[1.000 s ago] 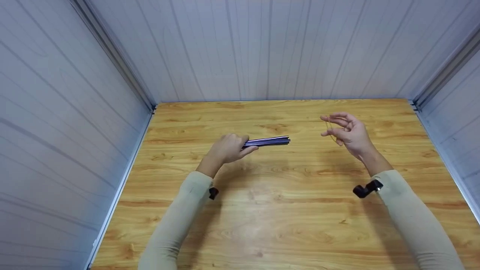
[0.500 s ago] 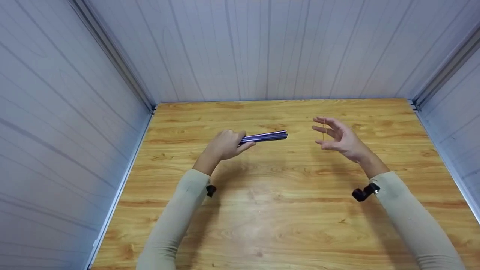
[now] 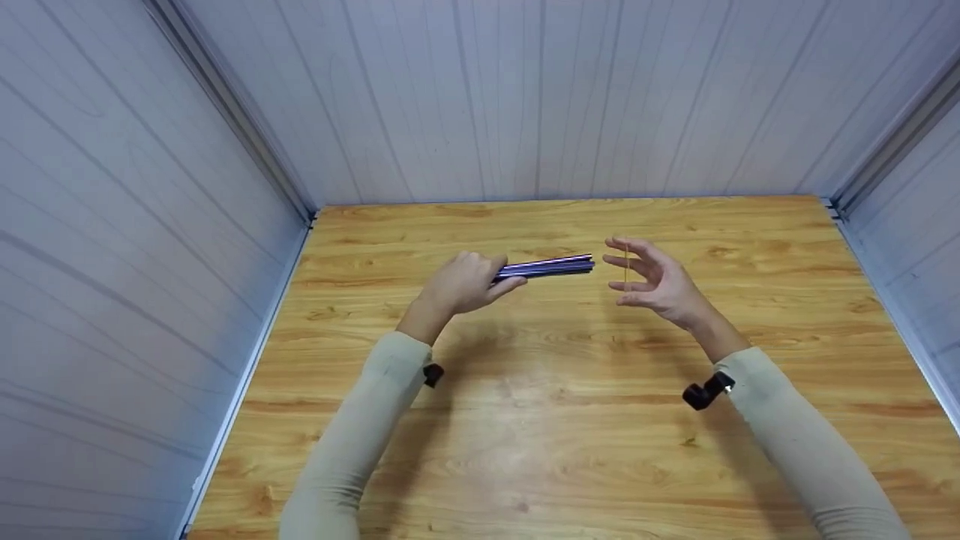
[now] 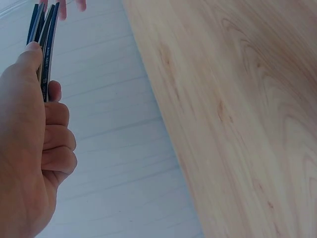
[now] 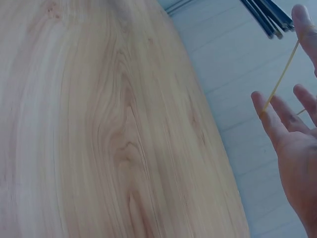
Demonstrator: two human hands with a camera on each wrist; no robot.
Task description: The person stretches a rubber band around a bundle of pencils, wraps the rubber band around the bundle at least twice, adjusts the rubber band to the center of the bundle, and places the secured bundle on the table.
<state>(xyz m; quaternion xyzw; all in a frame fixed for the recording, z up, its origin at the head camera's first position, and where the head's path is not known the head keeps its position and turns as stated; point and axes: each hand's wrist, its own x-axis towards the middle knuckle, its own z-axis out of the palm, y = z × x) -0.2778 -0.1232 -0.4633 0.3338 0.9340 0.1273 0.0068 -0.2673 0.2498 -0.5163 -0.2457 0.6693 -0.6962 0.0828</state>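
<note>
My left hand [image 3: 459, 285] grips a bundle of dark pencils [image 3: 551, 267] above the table, their free ends pointing right. Printed lettering shows along one of the pencils [image 4: 47, 64] in the left wrist view, where the fingers curl round the bundle. To the right, my right hand [image 3: 666, 291] is held with its fingers and thumb spread apart. A thin yellow rubber band [image 3: 627, 270] is stretched across those fingers, taut in the right wrist view. A small gap separates the pencil ends from the band.
Both hands are over a wood-grain table [image 3: 517, 450]. Pale panelled walls stand behind it [image 3: 495, 97] and at either side. A small black camera [image 3: 709, 391] sits on the right wrist, another dark one [image 3: 433, 374] on the left.
My right hand has moved left towards the pencil ends, its fingers spreading and drawing the rubber band straight. The left hand, still gripping the pencils, has shifted slightly up and right.
</note>
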